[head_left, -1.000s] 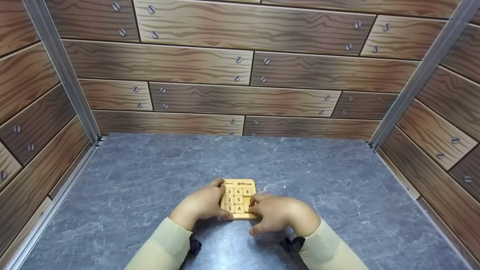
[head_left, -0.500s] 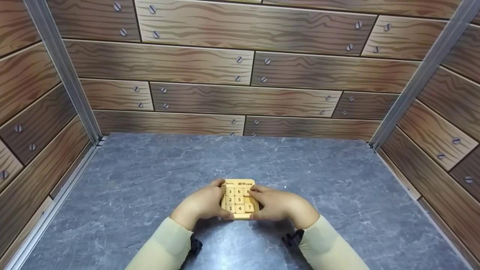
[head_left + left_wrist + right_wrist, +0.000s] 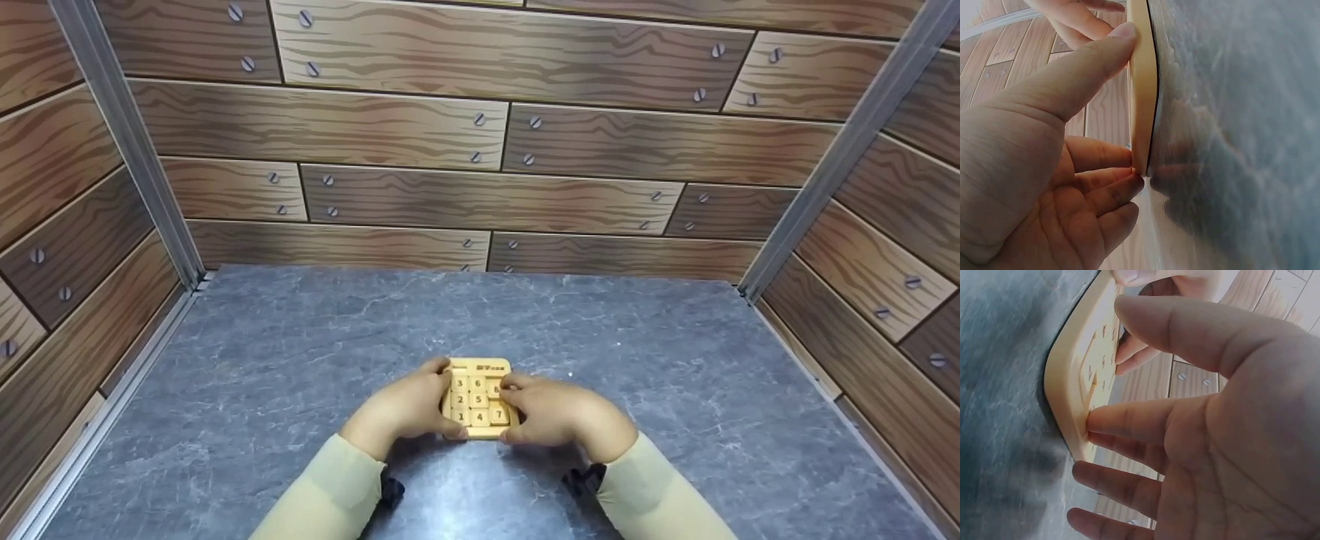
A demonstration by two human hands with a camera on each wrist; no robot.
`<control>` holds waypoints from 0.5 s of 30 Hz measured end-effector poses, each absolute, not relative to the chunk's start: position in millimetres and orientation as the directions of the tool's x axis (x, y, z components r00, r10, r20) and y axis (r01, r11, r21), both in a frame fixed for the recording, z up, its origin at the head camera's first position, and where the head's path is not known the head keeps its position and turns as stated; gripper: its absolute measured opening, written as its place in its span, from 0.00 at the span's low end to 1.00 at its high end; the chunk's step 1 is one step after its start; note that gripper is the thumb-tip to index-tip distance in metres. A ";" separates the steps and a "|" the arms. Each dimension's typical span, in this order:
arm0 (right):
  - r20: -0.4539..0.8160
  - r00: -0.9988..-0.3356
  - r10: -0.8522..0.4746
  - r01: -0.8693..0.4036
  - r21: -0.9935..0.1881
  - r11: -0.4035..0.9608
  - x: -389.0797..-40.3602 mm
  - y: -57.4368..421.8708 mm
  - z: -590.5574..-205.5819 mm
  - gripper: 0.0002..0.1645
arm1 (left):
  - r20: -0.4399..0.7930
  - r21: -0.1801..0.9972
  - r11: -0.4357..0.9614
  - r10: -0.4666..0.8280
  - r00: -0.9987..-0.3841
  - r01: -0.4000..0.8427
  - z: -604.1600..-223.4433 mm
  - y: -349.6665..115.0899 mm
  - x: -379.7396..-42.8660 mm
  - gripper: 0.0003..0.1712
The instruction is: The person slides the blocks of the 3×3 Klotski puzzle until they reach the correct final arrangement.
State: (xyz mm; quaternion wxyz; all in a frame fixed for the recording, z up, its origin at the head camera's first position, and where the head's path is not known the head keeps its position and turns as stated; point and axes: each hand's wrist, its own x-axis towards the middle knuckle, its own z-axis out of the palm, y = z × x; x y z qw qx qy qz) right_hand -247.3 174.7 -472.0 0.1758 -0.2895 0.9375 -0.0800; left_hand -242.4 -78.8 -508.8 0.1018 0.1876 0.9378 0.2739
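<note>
A yellow number sliding puzzle (image 3: 480, 433) lies flat on the table, its tiles facing up. My left hand (image 3: 409, 401) grips its left side, thumb at the near corner and fingers at the far one; the left wrist view has the thumb (image 3: 1092, 62) against the puzzle's edge (image 3: 1143, 84). From the right, my right hand (image 3: 559, 411) reaches over the puzzle and a fingertip touches the 8 tile (image 3: 494, 390), partly covering it. The 7 tile (image 3: 499, 415) sits at the near right. In the right wrist view the fingers (image 3: 1129, 422) are fairly straight.
The puzzle rests on a grey marbled tabletop (image 3: 480, 322). Wood-patterned panels (image 3: 420, 135) stand at the back and both sides, with metal posts (image 3: 135, 142) in the corners.
My right hand moved from the 7 tile up to the 8 tile, and its thumb came to the near edge. The 8 tile slid slightly toward me. The left hand stayed put.
</note>
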 end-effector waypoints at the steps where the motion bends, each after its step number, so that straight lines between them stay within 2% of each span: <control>1: -0.281 -0.768 -0.576 -0.521 -0.249 0.816 -246.2 174.2 -471.1 0.48 | -0.089 0.552 0.780 0.407 -0.909 0.295 -509.0 -78.9 -242.5 0.61; 15: -0.270 -0.757 -0.595 -0.548 -0.235 0.803 -238.2 169.3 -466.7 0.42 | -0.090 0.554 0.777 0.412 -0.906 0.298 -508.5 -79.3 -242.4 0.60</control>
